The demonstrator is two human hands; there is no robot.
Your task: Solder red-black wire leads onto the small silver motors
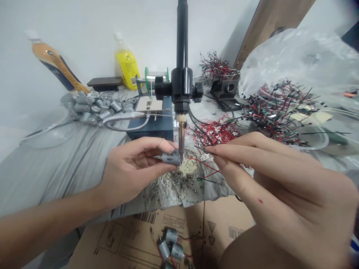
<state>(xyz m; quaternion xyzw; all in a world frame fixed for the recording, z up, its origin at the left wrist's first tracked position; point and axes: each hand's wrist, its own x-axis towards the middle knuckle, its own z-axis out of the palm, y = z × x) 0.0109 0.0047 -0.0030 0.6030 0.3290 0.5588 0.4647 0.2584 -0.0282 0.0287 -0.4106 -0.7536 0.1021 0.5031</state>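
Fingers (165, 146) of the left hand (131, 168) clench a small DC motor (171, 158) by the soldering iron tip (181, 144); the right hand (269, 175) pinches a thin dark wire (202, 148).

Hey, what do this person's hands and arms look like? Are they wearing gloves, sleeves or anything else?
The left hand and right hand are bare, with no gloves, and no ring or watch shows. The left forearm has no sleeve on it. The back of the right hand has a small red mark.
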